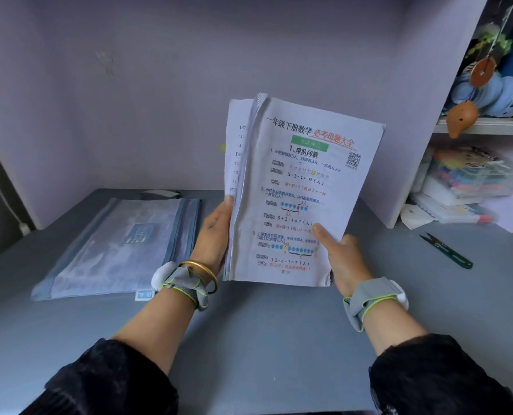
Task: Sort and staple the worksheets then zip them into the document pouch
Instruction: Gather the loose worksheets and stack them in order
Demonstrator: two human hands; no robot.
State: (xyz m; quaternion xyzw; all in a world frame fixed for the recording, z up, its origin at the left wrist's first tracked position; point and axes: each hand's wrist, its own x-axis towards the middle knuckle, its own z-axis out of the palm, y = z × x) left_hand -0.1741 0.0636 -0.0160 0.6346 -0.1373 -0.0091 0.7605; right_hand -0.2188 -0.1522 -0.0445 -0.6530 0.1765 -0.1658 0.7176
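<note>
Gray desk (264, 339); both hands (216, 232) hold worksheets (300, 199) upright.

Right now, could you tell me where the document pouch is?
The blue-grey mesh document pouch lies flat on the grey desk, left of the left hand.

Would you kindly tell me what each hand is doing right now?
Left hand: closed on the worksheets, gripping their left edge.
Right hand: closed on the worksheets' lower right corner.
</note>
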